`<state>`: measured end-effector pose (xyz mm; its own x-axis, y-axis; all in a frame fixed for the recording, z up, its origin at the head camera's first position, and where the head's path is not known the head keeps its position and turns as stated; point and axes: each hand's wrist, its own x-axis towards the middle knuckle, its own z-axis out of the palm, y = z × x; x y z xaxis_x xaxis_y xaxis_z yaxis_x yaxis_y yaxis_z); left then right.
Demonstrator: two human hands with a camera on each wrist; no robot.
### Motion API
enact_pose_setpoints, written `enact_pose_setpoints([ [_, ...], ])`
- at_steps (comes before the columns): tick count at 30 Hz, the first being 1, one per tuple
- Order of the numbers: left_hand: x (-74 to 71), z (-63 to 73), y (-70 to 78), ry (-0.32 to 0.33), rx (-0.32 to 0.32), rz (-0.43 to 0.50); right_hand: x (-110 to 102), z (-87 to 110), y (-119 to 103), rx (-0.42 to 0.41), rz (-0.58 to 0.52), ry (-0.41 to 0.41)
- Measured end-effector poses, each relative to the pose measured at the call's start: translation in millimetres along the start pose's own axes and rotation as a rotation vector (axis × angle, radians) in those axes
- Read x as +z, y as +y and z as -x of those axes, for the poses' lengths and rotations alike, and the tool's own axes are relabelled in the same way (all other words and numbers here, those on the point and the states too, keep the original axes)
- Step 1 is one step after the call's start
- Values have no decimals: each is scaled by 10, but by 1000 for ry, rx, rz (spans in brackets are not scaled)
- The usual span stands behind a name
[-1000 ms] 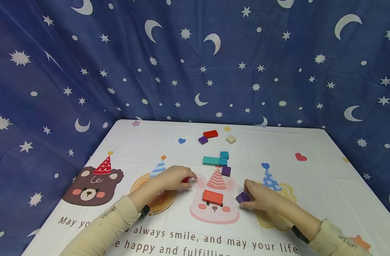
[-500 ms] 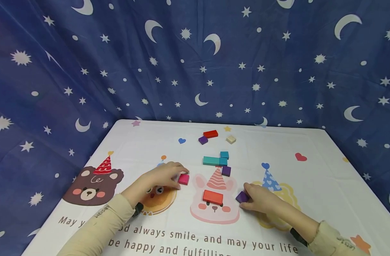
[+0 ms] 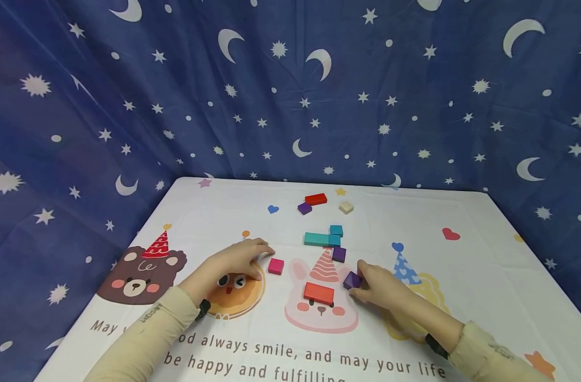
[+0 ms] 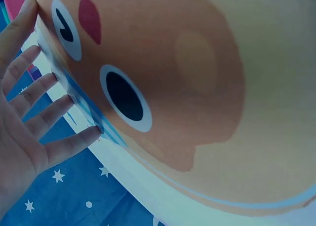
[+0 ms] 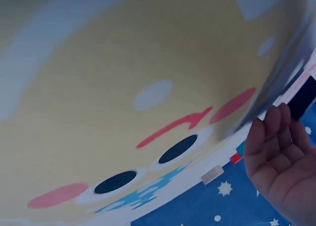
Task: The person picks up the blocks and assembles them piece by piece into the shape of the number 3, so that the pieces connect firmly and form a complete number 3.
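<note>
- A navy-blue fabric backdrop with white moons and stars (image 3: 414, 79) hangs behind a white-clothed table (image 3: 491, 297).
- A dark purple square block (image 3: 352, 280) is at the right edge of the printed pink rabbit (image 3: 321, 324), pinched between the thumb and fingers of the right hand (image 3: 378, 285), narrowed around it.
- The left hand (image 3: 233, 260) has its fingers spread wide over the printed orange face (image 3: 243, 301); a bright pink square block (image 3: 276, 266) lies just beside its fingertips.
- Between the hands lies an orange-red rectangular block (image 3: 318, 293).
- Farther back are a teal rectangular block (image 3: 316, 239) and a small cream block (image 3: 346, 207).
</note>
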<state>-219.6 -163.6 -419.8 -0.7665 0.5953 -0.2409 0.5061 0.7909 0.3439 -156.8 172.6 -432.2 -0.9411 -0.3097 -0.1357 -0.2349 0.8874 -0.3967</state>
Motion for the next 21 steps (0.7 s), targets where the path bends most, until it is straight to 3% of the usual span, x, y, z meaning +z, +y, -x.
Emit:
enact_pose_setpoints([
  [21, 20, 1, -2, 9, 13, -11, 16, -341, -246, -35, 50, -39],
])
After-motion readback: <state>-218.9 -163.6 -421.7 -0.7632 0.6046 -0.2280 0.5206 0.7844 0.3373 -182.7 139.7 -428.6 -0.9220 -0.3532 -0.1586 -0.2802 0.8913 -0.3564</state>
